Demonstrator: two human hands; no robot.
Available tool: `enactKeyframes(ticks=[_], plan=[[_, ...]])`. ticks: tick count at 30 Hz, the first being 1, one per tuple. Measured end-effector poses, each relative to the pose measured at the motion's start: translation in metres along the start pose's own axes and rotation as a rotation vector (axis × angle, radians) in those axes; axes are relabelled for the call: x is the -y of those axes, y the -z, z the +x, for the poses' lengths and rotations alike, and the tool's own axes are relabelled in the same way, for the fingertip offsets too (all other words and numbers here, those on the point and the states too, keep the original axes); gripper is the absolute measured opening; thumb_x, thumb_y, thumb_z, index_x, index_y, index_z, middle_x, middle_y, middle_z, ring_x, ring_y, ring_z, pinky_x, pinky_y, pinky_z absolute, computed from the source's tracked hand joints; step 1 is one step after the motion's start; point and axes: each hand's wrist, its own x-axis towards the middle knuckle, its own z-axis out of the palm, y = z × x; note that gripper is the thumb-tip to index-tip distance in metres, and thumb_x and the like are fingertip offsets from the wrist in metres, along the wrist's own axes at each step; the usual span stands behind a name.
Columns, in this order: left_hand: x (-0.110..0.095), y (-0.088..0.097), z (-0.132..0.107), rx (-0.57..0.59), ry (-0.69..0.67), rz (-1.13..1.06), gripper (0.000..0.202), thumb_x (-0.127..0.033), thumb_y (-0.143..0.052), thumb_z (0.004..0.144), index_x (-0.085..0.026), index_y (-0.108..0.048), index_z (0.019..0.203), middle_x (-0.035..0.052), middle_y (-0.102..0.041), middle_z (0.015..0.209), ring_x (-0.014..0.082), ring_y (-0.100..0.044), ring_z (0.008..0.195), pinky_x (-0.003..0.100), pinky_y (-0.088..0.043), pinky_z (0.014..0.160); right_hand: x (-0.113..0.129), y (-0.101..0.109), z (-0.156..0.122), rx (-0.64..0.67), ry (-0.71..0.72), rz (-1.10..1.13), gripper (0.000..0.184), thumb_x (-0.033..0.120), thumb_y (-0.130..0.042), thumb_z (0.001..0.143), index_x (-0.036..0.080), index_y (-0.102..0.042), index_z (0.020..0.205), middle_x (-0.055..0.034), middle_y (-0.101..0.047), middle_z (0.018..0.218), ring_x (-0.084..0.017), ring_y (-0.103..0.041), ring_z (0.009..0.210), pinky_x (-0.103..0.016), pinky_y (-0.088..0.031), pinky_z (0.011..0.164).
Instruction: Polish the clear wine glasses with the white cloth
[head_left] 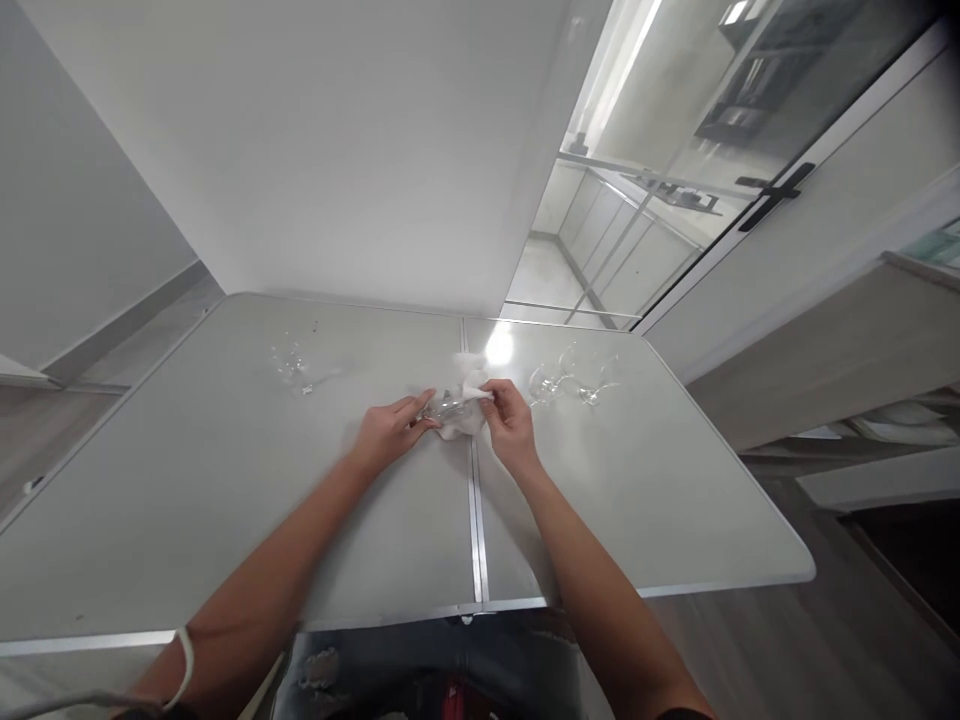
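Over the table's centre seam, my left hand (391,432) grips one end of a clear, shiny, see-through piece (448,406), glass or plastic, with thumb and fingers. A crumpled white cloth or tissue (474,388) lies behind and beneath it. My right hand (511,422) pinches a fold of that white material at the piece's right side. Just right of this hand, several transparent pieces (546,384) rest on the table. Another clear piece (294,368) sits apart on the left half. Their exact kind is hard to make out.
The pale folding table (225,500) has a metal edge and a seam down its middle. A white wall panel (360,180) stands against its far side. At the right are a glazed door with a black handle (776,197) and a shelf (847,350).
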Motion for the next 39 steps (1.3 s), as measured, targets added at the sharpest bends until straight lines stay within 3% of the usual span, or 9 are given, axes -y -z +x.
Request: enactKeyframes(ticks=[5, 9, 12, 19, 24, 29, 33, 35, 39], plan=[[0.0, -0.001, -0.003, 0.059, -0.101, 0.041, 0.04, -0.042, -0.057, 0.098, -0.022, -0.064, 0.131, 0.0054, -0.078, 0.089, 0.0101, -0.068, 0.066, 0.021, -0.042, 0.057, 0.0, 0.005, -0.006, 0.373, 0.041, -0.041, 0.062, 0.044, -0.057, 0.097, 0.026, -0.036, 0.152, -0.0019, -0.068, 0.093, -0.02, -0.063, 0.089, -0.036, -0.05, 0.088], [0.003, 0.007, -0.004, 0.163, -0.204, 0.043, 0.038, -0.04, -0.054, 0.099, -0.022, -0.063, 0.132, 0.0062, -0.078, 0.093, 0.0108, -0.069, 0.068, 0.021, -0.04, 0.055, 0.001, 0.008, -0.005, 0.611, -0.036, 0.06, 0.083, 0.052, -0.058, 0.096, 0.027, -0.016, 0.163, -0.0058, -0.066, 0.115, -0.022, -0.061, 0.102, -0.038, -0.048, 0.096], [0.004, 0.011, -0.002, 0.145, -0.222, 0.039, 0.041, -0.043, -0.058, 0.098, -0.022, -0.063, 0.133, 0.0046, -0.077, 0.088, 0.0103, -0.066, 0.062, 0.022, -0.039, 0.054, 0.005, 0.006, -0.003, 0.507, -0.133, 0.22, 0.079, 0.059, -0.053, 0.095, 0.025, -0.026, 0.161, -0.0082, -0.063, 0.127, -0.025, -0.06, 0.109, -0.041, -0.046, 0.1], [0.004, 0.012, 0.002, 0.052, -0.192, 0.111, 0.035, -0.029, -0.058, 0.098, -0.024, -0.064, 0.132, 0.0038, -0.077, 0.085, 0.0113, -0.067, 0.064, 0.022, -0.038, 0.054, 0.013, 0.003, 0.0, 0.261, -0.493, 0.57, 0.076, 0.063, -0.04, 0.097, 0.026, -0.024, 0.161, -0.0063, -0.071, 0.094, -0.025, -0.065, 0.087, -0.042, -0.049, 0.089], [-0.013, 0.007, 0.003, 0.157, 0.036, -0.105, 0.039, -0.037, -0.063, 0.093, -0.021, -0.069, 0.128, 0.0068, -0.077, 0.087, 0.0126, -0.066, 0.066, 0.022, -0.043, 0.057, 0.007, 0.001, -0.003, 0.282, -0.268, 0.235, 0.082, 0.067, -0.052, 0.093, 0.027, -0.028, 0.16, -0.0031, -0.067, 0.088, -0.023, -0.061, 0.086, -0.04, -0.048, 0.089], [-0.035, 0.024, 0.017, 0.482, 0.414, -0.777, 0.044, -0.049, -0.07, 0.084, -0.018, -0.076, 0.116, 0.0016, -0.07, 0.071, 0.0095, -0.053, 0.051, 0.022, -0.043, 0.052, 0.0, 0.017, -0.006, 0.471, -0.016, 0.035, 0.084, 0.072, -0.051, 0.09, 0.021, -0.04, 0.156, 0.0009, -0.057, 0.064, -0.022, -0.055, 0.069, -0.039, -0.047, 0.078], [-0.039, 0.036, 0.024, 0.753, 0.588, -1.155, 0.048, -0.059, -0.067, 0.084, -0.012, -0.078, 0.088, 0.0055, -0.064, 0.063, 0.0086, -0.044, 0.042, 0.024, -0.036, 0.042, 0.001, 0.023, -0.006, 0.284, -0.114, 0.239, 0.096, 0.085, -0.033, 0.086, 0.017, -0.043, 0.153, -0.0002, -0.056, 0.059, -0.021, -0.052, 0.057, -0.038, -0.046, 0.065], [-0.042, 0.032, 0.022, 0.703, 0.597, -1.13, 0.052, -0.06, -0.063, 0.087, -0.011, -0.076, 0.081, 0.0025, -0.057, 0.053, 0.0089, -0.043, 0.041, 0.024, -0.037, 0.043, 0.005, 0.021, -0.004, 0.196, -0.185, 0.276, 0.093, 0.081, -0.028, 0.089, 0.02, -0.031, 0.158, -0.0019, -0.063, 0.066, -0.022, -0.055, 0.058, -0.037, -0.047, 0.065], [-0.048, 0.011, 0.01, 0.307, 0.459, -0.64, 0.045, -0.052, -0.066, 0.088, -0.013, -0.076, 0.107, 0.0029, -0.068, 0.066, 0.0112, -0.054, 0.051, 0.024, -0.043, 0.055, 0.013, 0.016, 0.002, 0.14, -0.246, 0.192, 0.078, 0.072, -0.03, 0.096, 0.025, -0.029, 0.159, -0.0024, -0.065, 0.077, -0.022, -0.059, 0.067, -0.036, -0.049, 0.07]])
